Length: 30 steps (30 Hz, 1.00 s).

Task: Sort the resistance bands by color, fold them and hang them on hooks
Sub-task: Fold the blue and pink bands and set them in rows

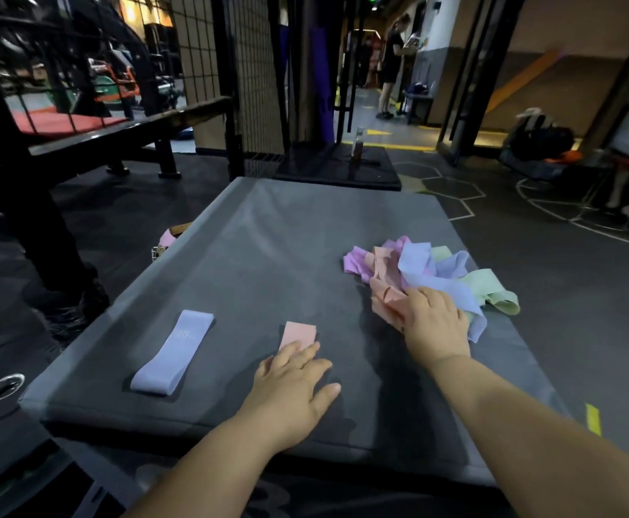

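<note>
While my right hand (436,323) clenches a peach band (384,269) at the pile's (432,272) near edge, the tangled lavender strip (466,304) may drag along. My left hand (294,383) lies fingers flat on the folded band (301,333), left of the pile.

The tabletop (275,237) carries 2 flat bands: 1 lavender band (172,353) at 8 o'clock and 1 pink band (299,333) at 6 o'clock. 1 tangled heap (417,271) at 2 o'clock shows 4 colours: violet, pink, lavender and green. The number of bands in it cannot be told. There are 2 hands, a left hand (290,383) and a right hand (434,323), and 1 bottle (358,143) at 12 o'clock.
</note>
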Available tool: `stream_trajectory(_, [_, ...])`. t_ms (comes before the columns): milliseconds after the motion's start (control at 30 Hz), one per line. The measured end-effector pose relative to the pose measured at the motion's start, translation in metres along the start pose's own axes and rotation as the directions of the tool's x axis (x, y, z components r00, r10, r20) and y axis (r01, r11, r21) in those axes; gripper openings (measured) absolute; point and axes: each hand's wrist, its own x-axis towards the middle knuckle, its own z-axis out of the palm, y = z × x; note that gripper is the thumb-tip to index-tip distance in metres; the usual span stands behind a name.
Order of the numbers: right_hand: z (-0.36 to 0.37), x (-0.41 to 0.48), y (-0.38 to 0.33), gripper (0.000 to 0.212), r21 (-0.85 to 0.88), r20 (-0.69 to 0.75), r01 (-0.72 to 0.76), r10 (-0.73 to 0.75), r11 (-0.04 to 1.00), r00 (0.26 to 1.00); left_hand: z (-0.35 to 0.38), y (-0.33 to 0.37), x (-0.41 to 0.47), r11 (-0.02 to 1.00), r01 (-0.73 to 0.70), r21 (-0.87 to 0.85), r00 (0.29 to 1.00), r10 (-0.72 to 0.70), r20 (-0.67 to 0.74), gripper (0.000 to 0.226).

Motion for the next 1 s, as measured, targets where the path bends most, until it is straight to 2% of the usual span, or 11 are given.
stream_trajectory(167, [-0.001, 0.009, 0.019, 0.043, 0.081, -0.075, -0.088, 0.094, 0.993, 0.993, -0.004, 0.025, 0.027, 0.998, -0.054, 0.017, 0.998, 0.055, -0.036, 0.046])
stream_trajectory(333, [-0.012, 0.023, 0.044, 0.041, 0.082, -0.208, -0.138, 0.152, 0.987, 0.966, -0.007, 0.056, 0.065, 0.994, -0.082, -0.079, 0.984, 0.068, -0.163, 0.038])
stream_trajectory(500, [-0.015, 0.034, 0.066, 0.046, 0.097, -0.099, -0.218, 0.228, 0.971, 0.969, -0.01, 0.093, 0.103, 0.991, -0.083, -0.109, 0.975, 0.058, -0.214, 0.034])
stream_trajectory(667, [-0.014, 0.039, 0.078, 0.042, 0.088, -0.04, -0.21, 0.214, 0.974, 0.976, -0.017, 0.127, 0.135, 0.986, -0.091, -0.139, 0.969, 0.055, -0.239, 0.031])
stream_trajectory(767, [-0.017, 0.038, 0.081, 0.041, 0.16, -0.027, -0.202, 0.209, 0.966, 0.978, -0.015, 0.138, 0.153, 0.994, -0.087, -0.062, 0.966, 0.069, -0.247, 0.03])
stream_trajectory(900, [-0.019, 0.033, 0.089, 0.037, 0.291, -0.001, -0.169, 0.177, 0.942, 0.984, -0.009, 0.144, 0.181, 0.984, -0.153, 0.093, 0.972, 0.167, -0.166, 0.061])
stream_trajectory(1000, [-0.019, 0.028, 0.098, 0.039, 0.365, 0.01, -0.155, 0.163, 0.918, 0.987, -0.01, 0.148, 0.196, 0.965, -0.167, 0.2, 0.974, 0.193, -0.115, 0.056])
